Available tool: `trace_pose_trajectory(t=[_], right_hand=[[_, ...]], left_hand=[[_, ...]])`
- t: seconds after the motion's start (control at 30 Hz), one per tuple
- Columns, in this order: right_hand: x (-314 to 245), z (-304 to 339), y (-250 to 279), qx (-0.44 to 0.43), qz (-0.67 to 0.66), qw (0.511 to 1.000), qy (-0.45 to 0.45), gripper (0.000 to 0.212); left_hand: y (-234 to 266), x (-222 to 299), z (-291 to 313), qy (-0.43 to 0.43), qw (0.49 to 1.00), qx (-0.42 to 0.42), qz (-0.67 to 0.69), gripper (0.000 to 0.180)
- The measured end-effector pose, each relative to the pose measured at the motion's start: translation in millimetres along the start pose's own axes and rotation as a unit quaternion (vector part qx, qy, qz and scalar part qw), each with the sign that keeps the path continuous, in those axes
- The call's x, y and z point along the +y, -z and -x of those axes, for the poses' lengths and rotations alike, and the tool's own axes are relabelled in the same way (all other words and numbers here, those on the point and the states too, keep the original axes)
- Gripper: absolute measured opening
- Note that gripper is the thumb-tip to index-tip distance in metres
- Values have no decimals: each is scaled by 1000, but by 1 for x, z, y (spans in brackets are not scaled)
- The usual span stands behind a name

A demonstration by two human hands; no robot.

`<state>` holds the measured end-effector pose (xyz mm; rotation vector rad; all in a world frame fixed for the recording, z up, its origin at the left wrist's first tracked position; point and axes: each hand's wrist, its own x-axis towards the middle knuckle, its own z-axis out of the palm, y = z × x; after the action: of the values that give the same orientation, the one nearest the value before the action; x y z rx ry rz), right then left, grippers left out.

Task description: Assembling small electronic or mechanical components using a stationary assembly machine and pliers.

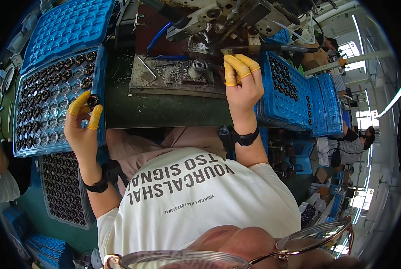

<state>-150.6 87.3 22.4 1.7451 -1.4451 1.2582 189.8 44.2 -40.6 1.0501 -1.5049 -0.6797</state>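
A small dark round part (92, 101) is sitting pinched between the left hand's (81, 130) yellow-capped fingers (78, 105), over the right edge of a blue tray (52, 103) holding rows of like parts; its axis cannot be told. The right hand (243, 87) is reaching to the machine's plate (173, 76), fingers close together at a small piece too blurred to tell.

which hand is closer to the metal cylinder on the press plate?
Right. The right hand is just right of the metal cylinder; the left hand is far left at the blue tray.
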Motion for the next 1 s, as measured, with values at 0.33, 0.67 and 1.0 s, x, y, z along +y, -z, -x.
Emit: trace_pose_trajectory(t=[0.33, 0.67, 1.0], right_hand=[[1, -1, 6, 20, 37, 999, 7, 22], [3, 5, 5, 29, 49, 998, 9, 22], [11, 19, 2, -23, 28, 998, -43, 21]], left_hand=[[0, 0, 0, 7, 1000, -5, -5, 40], [-1, 2, 0, 6, 1000, -6, -3, 40], [-1, 0, -1, 7, 1000, -9, -15, 40]])
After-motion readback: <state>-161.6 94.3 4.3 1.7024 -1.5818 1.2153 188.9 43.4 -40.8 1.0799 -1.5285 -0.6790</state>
